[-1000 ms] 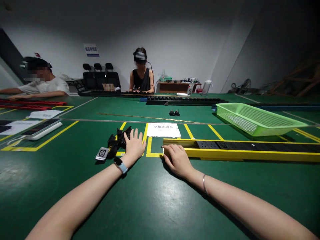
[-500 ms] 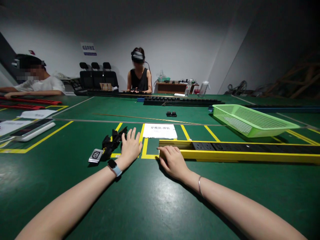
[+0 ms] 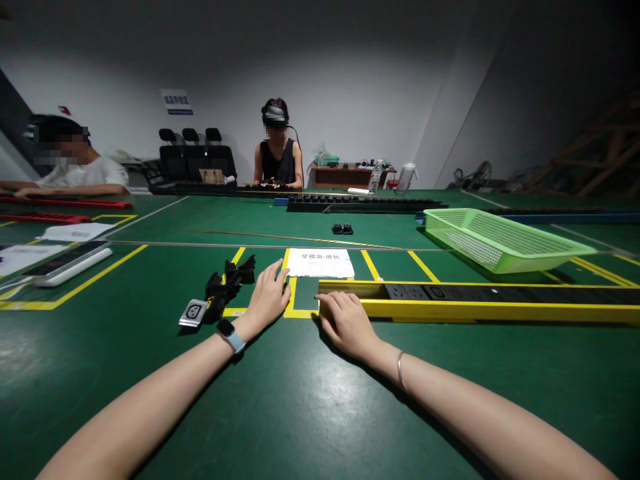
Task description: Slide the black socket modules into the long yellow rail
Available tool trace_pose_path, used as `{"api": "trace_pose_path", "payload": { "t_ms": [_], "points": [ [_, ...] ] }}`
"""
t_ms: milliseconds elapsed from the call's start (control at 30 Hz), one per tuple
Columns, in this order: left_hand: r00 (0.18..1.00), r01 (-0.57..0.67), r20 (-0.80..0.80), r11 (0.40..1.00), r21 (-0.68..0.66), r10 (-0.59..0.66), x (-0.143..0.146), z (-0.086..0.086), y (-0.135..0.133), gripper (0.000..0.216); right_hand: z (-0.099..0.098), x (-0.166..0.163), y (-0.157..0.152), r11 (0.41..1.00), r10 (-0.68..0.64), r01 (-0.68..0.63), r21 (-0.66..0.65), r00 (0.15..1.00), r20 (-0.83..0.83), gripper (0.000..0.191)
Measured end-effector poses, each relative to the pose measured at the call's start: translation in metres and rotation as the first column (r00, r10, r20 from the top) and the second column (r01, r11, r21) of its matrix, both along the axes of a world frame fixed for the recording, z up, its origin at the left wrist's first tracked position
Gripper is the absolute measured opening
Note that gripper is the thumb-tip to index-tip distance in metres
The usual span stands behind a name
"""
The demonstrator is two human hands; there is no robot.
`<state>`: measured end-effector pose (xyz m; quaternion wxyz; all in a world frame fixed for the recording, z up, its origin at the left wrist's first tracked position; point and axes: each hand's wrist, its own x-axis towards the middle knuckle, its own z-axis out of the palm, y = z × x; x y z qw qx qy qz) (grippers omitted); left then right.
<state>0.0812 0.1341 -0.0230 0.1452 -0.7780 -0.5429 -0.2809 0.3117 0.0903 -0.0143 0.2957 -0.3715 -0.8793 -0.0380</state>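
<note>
Head view: the yellow rail [image 3: 450,311] lies along the desk [image 3: 320,413], running out past the right edge. Black sockets [image 3: 410,292] sit in its channel; the stretch nearest its left end is bare. Right hand [image 3: 350,323] bends over that end, touching it; cannot tell whether its grip is clenched or merely resting, fingertips partly hidden. Left hand [image 3: 267,293] is spread, grip released, nothing seen in it, fingertips just beside the label [image 3: 320,262]. Loose modules [image 3: 225,290] overlap in a black heap to its left, apart from the hand; a pale-faced piece [image 3: 193,312] lies at the near end.

Handling, as judged: rail best kept flat and steady, right fingers well off the channel mouth to avoid a pinch. From the heap, one piece at a time would disturb neighbours least; its facing is worth checking against the seated row.
</note>
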Motion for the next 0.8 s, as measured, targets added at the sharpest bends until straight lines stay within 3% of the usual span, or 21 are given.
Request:
{"api": "trace_pose_path", "payload": {
  "t_ms": [233, 467, 800],
  "points": [
    [0.983, -0.112, 0.134, 0.990, -0.087, 0.123, -0.0041, -0.0070, 0.0035, 0.054, 0.0002, 0.0006, -0.0004, 1.000, 0.004, -0.004, 0.003, 1.000, 0.010, 0.037],
    [0.965, -0.210, 0.127, 0.967, -0.148, 0.229, -0.0012, -0.0020, -0.0011, 0.060, 0.0010, 0.0010, -0.0001, 1.000, 0.012, -0.012, 0.008, 1.000, 0.004, 0.037],
    [0.927, 0.078, 0.373, 0.994, -0.079, -0.044, -0.0027, -0.0072, 0.0052, 0.041, 0.0012, 0.0013, 0.0005, 1.000, 0.005, -0.005, -0.010, 0.999, 0.032, 0.038]
  ]
}}
